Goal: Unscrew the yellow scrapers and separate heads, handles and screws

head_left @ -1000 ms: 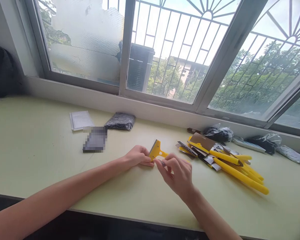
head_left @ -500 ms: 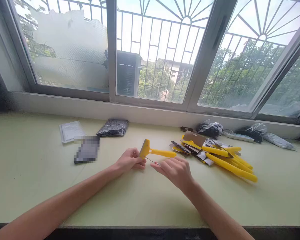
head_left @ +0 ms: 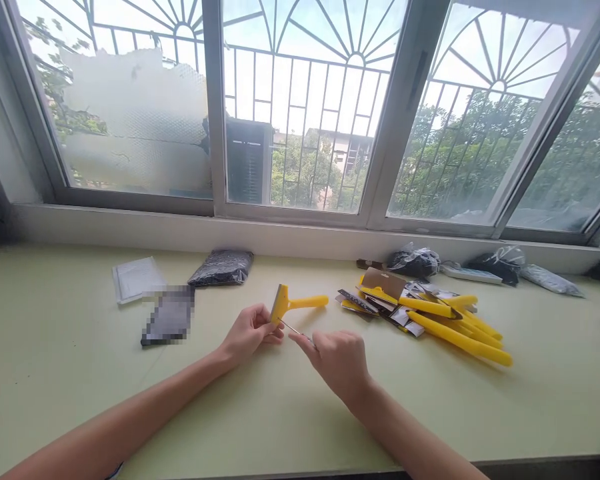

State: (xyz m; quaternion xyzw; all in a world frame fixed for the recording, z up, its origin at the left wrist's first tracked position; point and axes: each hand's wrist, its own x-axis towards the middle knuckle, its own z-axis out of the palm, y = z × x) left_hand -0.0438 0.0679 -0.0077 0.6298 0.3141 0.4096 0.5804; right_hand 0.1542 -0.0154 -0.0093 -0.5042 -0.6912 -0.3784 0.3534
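A wide window (head_left: 217, 167) with grey frames and barred railings outside fills the upper view, above a pale green table (head_left: 260, 420). On the table's right lies a heap of yellow-handled tools (head_left: 435, 307), mixed with card and foil wrappings, with dark bundles in clear plastic (head_left: 414, 261) behind it by the sill. Near the middle, the right hand (head_left: 337, 363) is curled closed around a slim tool, and the left hand (head_left: 247, 333) pinches with thumb and fingers. Left of centre, towards the window, lie a dark wrapped packet (head_left: 223, 268), a pixelated dark item (head_left: 169, 315) and a whitish flat packet (head_left: 137, 279). The yellow scraper (head_left: 283, 303) is in the left hand, gripped at the lower end of its head, its handle pointing right towards the heap. Smallest is the slim tool's thin metal shaft (head_left: 291, 327), which slants from the right hand to the scraper head's lower end; whether its tip touches, I cannot tell.
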